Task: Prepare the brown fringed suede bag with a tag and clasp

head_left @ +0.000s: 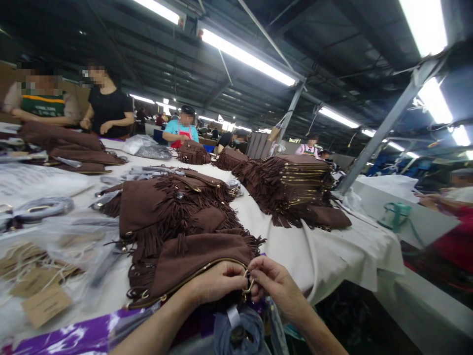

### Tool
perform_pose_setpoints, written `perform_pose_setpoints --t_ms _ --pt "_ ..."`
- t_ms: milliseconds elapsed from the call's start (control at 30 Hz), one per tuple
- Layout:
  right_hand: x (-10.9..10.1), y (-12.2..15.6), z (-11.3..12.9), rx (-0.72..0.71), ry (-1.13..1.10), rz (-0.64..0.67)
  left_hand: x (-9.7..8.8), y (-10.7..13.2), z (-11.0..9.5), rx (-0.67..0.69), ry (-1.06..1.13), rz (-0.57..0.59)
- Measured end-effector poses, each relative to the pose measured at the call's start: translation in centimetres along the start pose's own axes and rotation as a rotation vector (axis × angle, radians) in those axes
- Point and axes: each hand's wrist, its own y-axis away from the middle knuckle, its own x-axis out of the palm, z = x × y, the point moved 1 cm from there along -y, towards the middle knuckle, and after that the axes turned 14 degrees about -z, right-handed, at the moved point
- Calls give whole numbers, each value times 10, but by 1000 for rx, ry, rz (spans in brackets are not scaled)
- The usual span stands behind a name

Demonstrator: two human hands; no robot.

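Note:
A brown suede fringed bag lies at the near edge of the white-covered table. My left hand is closed on the bag's zipped top edge at its right corner. My right hand pinches a small gold ring or clasp at that same corner. The two hands nearly touch. A grey strap with a white tag hangs just below them. More brown fringed bags are heaped right behind the one I hold.
A tall stack of fringed bags stands at the table's right end, more piles at far left. Bagged grey straps and cardboard tags lie at left. Several other people work around the tables. A slanted metal post rises at right.

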Motion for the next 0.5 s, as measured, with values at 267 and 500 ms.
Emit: perform_pose_setpoints --t_ms 267,500 --pt "-5 9 -5 -16 -139 -76 2 0 -3 16 -54 -96" --pt "0 7 -7 -167 -21 -139 5 0 -2 36 -97 -77"
